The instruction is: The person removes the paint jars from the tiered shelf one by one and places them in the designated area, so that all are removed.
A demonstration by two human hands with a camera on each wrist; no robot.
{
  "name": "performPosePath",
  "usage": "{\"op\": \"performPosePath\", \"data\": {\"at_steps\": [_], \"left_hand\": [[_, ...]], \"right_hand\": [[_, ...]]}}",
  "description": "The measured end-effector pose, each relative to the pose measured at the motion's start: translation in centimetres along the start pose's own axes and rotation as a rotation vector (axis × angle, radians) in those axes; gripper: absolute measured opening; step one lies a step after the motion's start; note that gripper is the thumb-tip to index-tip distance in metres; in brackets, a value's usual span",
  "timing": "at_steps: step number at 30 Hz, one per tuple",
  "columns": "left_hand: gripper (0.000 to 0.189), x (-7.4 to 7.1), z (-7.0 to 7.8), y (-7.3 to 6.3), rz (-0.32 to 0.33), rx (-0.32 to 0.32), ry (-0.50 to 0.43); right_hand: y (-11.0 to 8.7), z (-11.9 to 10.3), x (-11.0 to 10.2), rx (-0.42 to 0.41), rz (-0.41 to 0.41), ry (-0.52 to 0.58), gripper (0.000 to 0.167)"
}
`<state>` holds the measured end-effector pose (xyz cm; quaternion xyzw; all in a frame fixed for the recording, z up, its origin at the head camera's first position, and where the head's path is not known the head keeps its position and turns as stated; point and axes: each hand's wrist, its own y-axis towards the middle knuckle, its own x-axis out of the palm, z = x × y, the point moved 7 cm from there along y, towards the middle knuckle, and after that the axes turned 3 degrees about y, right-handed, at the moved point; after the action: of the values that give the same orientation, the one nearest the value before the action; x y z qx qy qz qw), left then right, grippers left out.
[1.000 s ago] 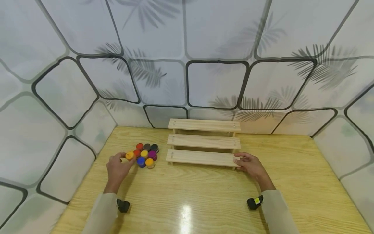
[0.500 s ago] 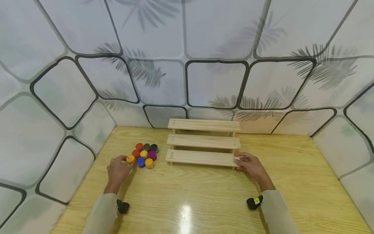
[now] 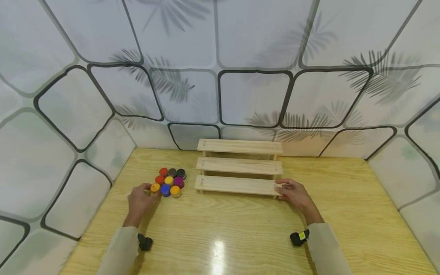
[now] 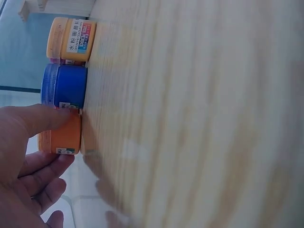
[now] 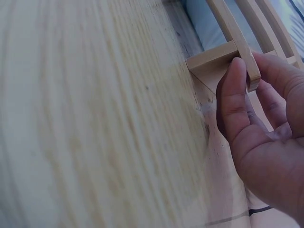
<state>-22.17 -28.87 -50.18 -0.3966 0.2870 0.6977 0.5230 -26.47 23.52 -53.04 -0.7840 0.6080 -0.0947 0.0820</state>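
Observation:
My left hand [image 3: 140, 198] pinches an orange paint jar [image 3: 155, 188] between thumb and fingers at the near left corner of a cluster of small jars. In the left wrist view this orange jar [image 4: 66, 133] stands right beside a blue jar [image 4: 71, 86], its base at the tabletop. Beyond the blue one is a yellow-orange jar [image 4: 76, 40] with a printed gouache label. My right hand [image 3: 293, 194] grips the right end of the lowest board [image 3: 237, 185] of a three-step wooden rack, thumb below and fingers above in the right wrist view [image 5: 266, 128].
Red jars [image 3: 159, 179], a yellow jar [image 3: 169, 180], a purple jar [image 3: 178, 181], a grey jar [image 3: 172, 172] and a black jar [image 3: 181, 173] fill out the cluster, left of the rack. The rack's top board [image 3: 240, 146] stands near the patterned back wall [image 3: 254, 99].
My left hand has brought the orange jar slightly toward me and to the right, up beside the blue jar. The right hand keeps its place on the rack.

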Motion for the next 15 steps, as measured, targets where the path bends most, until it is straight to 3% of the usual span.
{"op": "performPosePath", "data": {"at_steps": [15], "left_hand": [[0.047,0.17,0.22,0.03,-0.026,0.025,0.021]], "right_hand": [[0.29,0.32,-0.24,-0.014,0.012,-0.017,0.030]]}}
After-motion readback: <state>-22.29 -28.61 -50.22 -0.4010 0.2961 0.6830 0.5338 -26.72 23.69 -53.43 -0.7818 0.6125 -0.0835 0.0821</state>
